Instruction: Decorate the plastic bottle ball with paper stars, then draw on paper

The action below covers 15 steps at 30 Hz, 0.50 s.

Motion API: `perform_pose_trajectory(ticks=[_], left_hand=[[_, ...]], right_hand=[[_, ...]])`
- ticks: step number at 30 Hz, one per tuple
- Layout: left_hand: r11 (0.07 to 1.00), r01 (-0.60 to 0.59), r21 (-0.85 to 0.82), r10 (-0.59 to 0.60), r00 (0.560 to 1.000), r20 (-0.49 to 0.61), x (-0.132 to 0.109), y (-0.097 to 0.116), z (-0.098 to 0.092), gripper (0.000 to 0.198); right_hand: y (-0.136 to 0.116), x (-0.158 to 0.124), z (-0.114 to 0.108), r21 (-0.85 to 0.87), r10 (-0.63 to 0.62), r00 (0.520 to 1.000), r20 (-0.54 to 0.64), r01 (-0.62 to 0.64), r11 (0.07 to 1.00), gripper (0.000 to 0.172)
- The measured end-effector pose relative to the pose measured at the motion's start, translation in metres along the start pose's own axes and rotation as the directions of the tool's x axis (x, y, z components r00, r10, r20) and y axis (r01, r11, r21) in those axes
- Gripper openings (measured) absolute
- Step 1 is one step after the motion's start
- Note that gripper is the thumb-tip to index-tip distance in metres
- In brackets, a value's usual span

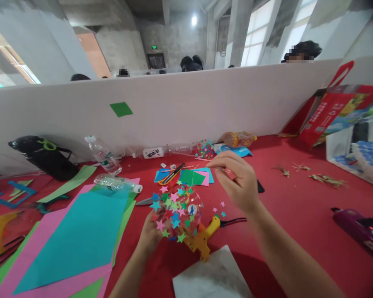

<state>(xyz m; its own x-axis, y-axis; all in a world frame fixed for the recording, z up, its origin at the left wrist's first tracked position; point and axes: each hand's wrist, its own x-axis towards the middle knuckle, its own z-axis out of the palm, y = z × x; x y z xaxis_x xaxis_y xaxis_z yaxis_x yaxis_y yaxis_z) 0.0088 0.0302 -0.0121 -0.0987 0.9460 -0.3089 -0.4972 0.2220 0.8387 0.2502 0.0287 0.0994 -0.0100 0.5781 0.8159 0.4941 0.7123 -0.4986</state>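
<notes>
My left hand (pixel 149 236) is closed around a clear plastic bottle (pixel 178 215) covered in small coloured paper stars, holding it just above the red table (pixel 298 215). My right hand (pixel 238 180) hovers higher and to the right of the bottle, thumb and forefinger pinched together; whatever sits between them is too small to make out. A yellow glue gun (pixel 203 240) lies right under the bottle, its cord running off to the right. Several loose paper stars (pixel 220 209) lie beside it.
Large teal, pink and green paper sheets (pixel 81 236) cover the left. Empty bottles (pixel 104 155), scissors (pixel 170 174), small paper squares (pixel 194 177) sit further back. A white sheet (pixel 211 277) lies in front, a purple glue gun (pixel 357 227) right, a red bag (pixel 332 111) and white partition (pixel 189 103) behind.
</notes>
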Motion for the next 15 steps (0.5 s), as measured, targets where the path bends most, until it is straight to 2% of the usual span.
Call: perform_pose_trajectory(ticks=[3, 5, 7, 9, 11, 12, 13, 14, 15], left_hand=[[1.000, 0.020, -0.024, -0.020, 1.000, -0.010, 0.001, 0.000, -0.001, 0.051], [0.999, 0.034, -0.035, -0.034, 0.999, -0.013, 0.002, -0.001, -0.003, 0.050], [0.998, 0.042, -0.046, -0.043, 0.999, -0.023, 0.003, -0.003, -0.007, 0.049], [0.997, 0.039, -0.061, -0.042, 0.998, -0.040, 0.004, -0.005, -0.012, 0.050], [0.996, 0.036, -0.076, -0.040, 0.998, -0.055, 0.003, -0.007, -0.016, 0.051], [0.996, 0.040, -0.082, -0.044, 0.998, -0.055, 0.003, -0.007, -0.018, 0.050], [0.995, 0.047, -0.087, -0.051, 0.998, -0.048, 0.003, -0.006, -0.018, 0.047], [0.994, 0.058, -0.095, -0.061, 0.998, -0.035, 0.004, -0.004, -0.018, 0.043], [0.992, 0.074, -0.103, -0.076, 0.997, -0.016, 0.005, -0.001, -0.017, 0.039]], right_hand=[[-0.009, 0.000, -0.006, 0.035, -0.071, 0.995, 0.074, 0.069, 0.997, 0.033], [-0.011, -0.003, -0.010, 0.147, -0.016, 0.989, 0.148, -0.006, 0.989, 0.040], [-0.012, -0.004, -0.016, 0.314, 0.056, 0.960, 0.273, -0.144, 0.939, 0.043], [-0.012, -0.003, -0.024, 0.429, 0.051, 0.877, 0.477, -0.283, 0.858, 0.042], [-0.013, 0.002, -0.032, 0.448, -0.031, 0.731, 0.682, -0.384, 0.807, 0.034], [-0.014, 0.006, -0.036, 0.448, -0.084, 0.653, 0.753, -0.416, 0.792, 0.031], [-0.013, 0.009, -0.039, 0.440, -0.109, 0.598, 0.794, -0.443, 0.781, 0.031], [-0.012, 0.011, -0.042, 0.431, -0.116, 0.568, 0.815, -0.460, 0.776, 0.032], [-0.010, 0.012, -0.045, 0.417, -0.106, 0.558, 0.823, -0.467, 0.780, 0.033]])
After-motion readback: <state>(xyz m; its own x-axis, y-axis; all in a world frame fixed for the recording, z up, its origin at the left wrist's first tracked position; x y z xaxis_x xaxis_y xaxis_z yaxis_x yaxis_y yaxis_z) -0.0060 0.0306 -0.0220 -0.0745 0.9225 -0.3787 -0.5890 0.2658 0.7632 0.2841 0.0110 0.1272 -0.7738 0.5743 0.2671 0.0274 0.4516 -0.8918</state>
